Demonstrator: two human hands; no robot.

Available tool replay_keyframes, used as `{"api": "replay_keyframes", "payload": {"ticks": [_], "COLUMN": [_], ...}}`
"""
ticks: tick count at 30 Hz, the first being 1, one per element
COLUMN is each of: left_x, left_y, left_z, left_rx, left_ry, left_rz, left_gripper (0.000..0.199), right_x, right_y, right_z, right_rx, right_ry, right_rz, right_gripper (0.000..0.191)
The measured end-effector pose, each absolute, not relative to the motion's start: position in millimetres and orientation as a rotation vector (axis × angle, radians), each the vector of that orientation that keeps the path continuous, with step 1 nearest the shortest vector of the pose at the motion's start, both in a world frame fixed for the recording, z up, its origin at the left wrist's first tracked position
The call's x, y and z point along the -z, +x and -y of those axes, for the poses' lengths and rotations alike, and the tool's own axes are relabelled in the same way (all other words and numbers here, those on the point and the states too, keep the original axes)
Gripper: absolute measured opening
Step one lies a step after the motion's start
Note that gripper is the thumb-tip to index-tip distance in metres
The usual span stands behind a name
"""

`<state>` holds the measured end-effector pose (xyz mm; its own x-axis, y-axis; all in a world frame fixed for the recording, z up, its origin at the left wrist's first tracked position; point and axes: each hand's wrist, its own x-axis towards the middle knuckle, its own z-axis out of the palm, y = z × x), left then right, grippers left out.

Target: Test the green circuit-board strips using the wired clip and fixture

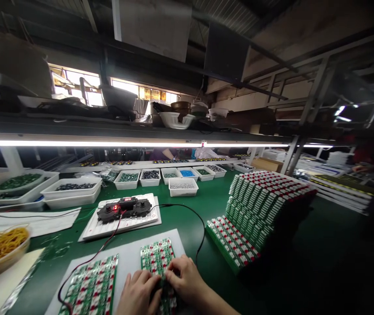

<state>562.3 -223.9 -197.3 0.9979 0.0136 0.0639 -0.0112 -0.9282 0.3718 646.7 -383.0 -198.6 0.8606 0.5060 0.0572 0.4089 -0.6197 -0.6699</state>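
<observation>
A green circuit board panel (157, 251) with rows of white and red parts lies on a pale sheet (131, 250) in front of me. Over its left side my left hand (138, 292) is bent, fingers close together and their tips at the board. My right hand (186, 276) is at the panel's right side, thumb and fingers pinched together against it. Whatever the fingertips hold is too small or hidden to make out. A second circuit board panel (95, 282) lies to the left on the same sheet, a thin red and black cable crossing it.
At the right stands a tall stack of board panels (255, 205), with a lower stack (231, 240) before it. A black device with red lights (124, 209) sits on a white tray. Behind are several bins of small parts (183, 187). Yellow bands fill a bowl (1, 247) at left.
</observation>
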Motion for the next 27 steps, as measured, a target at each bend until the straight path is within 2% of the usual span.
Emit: {"api": "replay_keyframes", "payload": {"ticks": [8,21,27], "left_x": [188,169,161], "left_y": [562,554,566], "left_z": [231,242,229], "left_rx": [-0.047,-0.157,-0.139], "left_ry": [2.747,2.818,2.759], "left_rz": [-0.066,-0.095,-0.097], "left_gripper": [0.031,0.02,0.021], "right_x": [193,189,178], "right_y": [644,650,663], "right_z": [383,390,384], "right_rx": [-0.187,-0.225,-0.285], "right_ry": [-2.342,-2.197,-2.116], "right_rz": [0.672,0.792,0.828], "right_gripper": [0.011,0.01,0.016]}}
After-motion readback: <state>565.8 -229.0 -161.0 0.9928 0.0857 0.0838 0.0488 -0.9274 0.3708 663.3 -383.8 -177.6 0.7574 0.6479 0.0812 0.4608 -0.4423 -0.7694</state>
